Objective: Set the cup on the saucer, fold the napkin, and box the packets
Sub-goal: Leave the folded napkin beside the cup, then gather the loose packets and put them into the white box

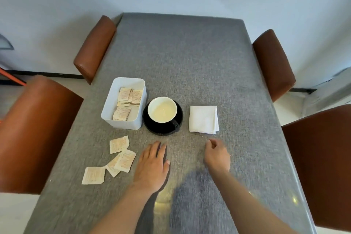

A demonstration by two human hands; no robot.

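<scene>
Cup (pixel 162 109) on saucer (pixel 152 126), napkin (pixel 203 119) folded, 4 pkts (pixel 119 144) unboxed

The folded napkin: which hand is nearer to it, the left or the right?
The right. The right hand is just in front of the napkin, slightly toward its right side, fingers curled. The left hand lies flat farther left, in front of the saucer.

Left hand (pixel 152 165) flat, right hand (pixel 216 155) curled

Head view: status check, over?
Left hand flat, right hand curled, both empty. Four loose paper packets outside white plastic box. Nothing blocking.
</scene>
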